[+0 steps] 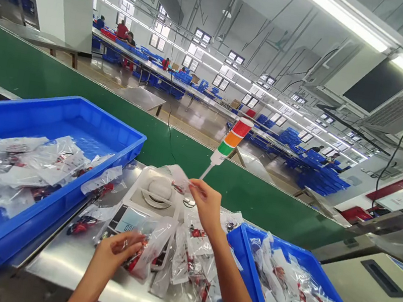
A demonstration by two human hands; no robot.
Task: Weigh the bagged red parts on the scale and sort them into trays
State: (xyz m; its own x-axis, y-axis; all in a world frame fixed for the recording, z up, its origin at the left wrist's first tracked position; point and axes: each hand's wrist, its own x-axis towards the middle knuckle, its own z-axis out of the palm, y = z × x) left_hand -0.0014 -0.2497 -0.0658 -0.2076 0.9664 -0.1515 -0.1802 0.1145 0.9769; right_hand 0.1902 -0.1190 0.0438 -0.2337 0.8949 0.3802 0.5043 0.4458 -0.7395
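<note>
My right hand (205, 203) pinches a small clear plastic bag (179, 178) with a red part inside and holds it over the round pan of a small digital scale (156, 196). My left hand (117, 254) is closed on another clear bag (149, 250) with red and black parts, just in front of the scale's display. Several more such bags lie loose on the steel table (72, 263) around both hands.
A blue tray (120, 133) full of bagged parts sits at the left, another blue tray (247, 250) with bags at the right. A green conveyor belt (63, 83) runs behind the scale. A red-orange-green signal lamp (230, 143) stands behind it. People work at distant tables.
</note>
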